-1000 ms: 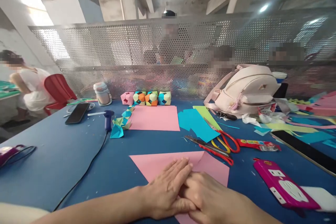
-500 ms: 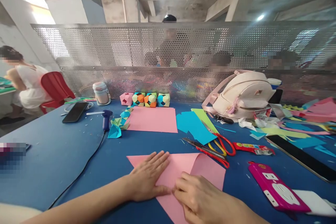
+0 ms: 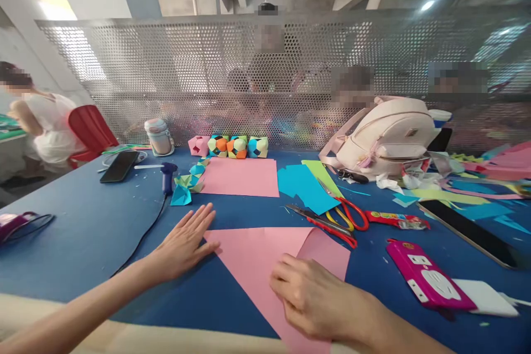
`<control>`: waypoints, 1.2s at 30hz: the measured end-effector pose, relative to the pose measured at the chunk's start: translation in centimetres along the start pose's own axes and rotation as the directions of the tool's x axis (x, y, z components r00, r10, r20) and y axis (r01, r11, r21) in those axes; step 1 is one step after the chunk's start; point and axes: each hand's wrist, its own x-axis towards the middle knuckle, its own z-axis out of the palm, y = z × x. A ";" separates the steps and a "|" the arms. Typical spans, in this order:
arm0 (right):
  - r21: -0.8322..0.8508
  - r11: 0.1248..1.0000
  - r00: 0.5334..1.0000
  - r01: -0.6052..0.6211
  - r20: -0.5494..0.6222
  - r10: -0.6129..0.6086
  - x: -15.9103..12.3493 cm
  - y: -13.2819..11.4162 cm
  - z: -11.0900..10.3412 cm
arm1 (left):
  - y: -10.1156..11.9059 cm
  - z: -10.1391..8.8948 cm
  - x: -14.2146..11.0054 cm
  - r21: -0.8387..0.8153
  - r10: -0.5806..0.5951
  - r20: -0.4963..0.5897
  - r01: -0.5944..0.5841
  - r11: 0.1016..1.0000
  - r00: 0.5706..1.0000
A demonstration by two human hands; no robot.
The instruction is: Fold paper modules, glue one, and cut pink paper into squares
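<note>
A pink sheet of paper (image 3: 259, 249), partly folded over so that its right side rises in a curve, lies in front of me and reaches the table's near edge. My left hand (image 3: 185, 246) is open and flat, its fingers stretched out, at the paper's upper left corner. On the folded part, my right hand (image 3: 305, 293) has its fingers curled and pinched against the paper; the fingertips are partly hidden. Beyond the hands lie another pink sheet (image 3: 244, 178), blue paper (image 3: 305, 185) and two pairs of scissors (image 3: 350, 215).
A blue glue gun (image 3: 167, 177) trails a cord along the left. Folded paper balls (image 3: 238, 146) and a cup (image 3: 159, 137) stand by the perforated screen. To the right are a backpack (image 3: 390, 135), a phone (image 3: 468, 232), a magenta power strip (image 3: 429, 276) and paper scraps.
My left hand has slid leftward from the paper's middle to its upper left corner. My right hand stays on the fold, and the view has tilted slightly down.
</note>
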 end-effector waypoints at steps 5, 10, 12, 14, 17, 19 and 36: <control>-0.013 1.000 1.000 -0.023 -0.011 0.023 -0.1 0.0 0.1 | 8.3 -0.6 1.8 -0.262 0.450 0.091 -0.415 0.871 0.888; -0.007 0.999 0.999 -0.031 -0.023 0.031 -0.1 0.4 0.3 | 11.0 0.4 4.9 -0.384 0.538 0.209 -0.437 0.813 0.817; -0.008 1.000 0.999 -0.019 -0.031 0.019 -0.1 0.4 0.5 | 10.2 0.7 5.9 -0.383 0.583 0.213 -0.482 0.788 0.784; -0.015 1.000 0.999 -0.020 -0.042 0.019 -0.2 0.4 0.7 | 9.2 0.8 6.8 -0.372 0.627 0.196 -0.535 0.759 0.754; -0.008 1.000 0.999 -0.022 -0.036 0.022 -0.2 0.2 0.6 | 8.2 0.9 8.3 -0.345 0.680 0.170 -0.603 0.719 0.714; -0.004 1.000 0.999 -0.020 -0.032 0.020 -0.3 0.2 0.5 | 7.9 0.9 9.3 -0.333 0.715 0.175 -0.643 0.690 0.677; -0.010 0.999 0.998 -0.045 0.050 0.046 -0.2 -0.4 -0.9 | 9.6 0.8 12.5 -0.261 0.711 0.195 -0.663 0.702 0.676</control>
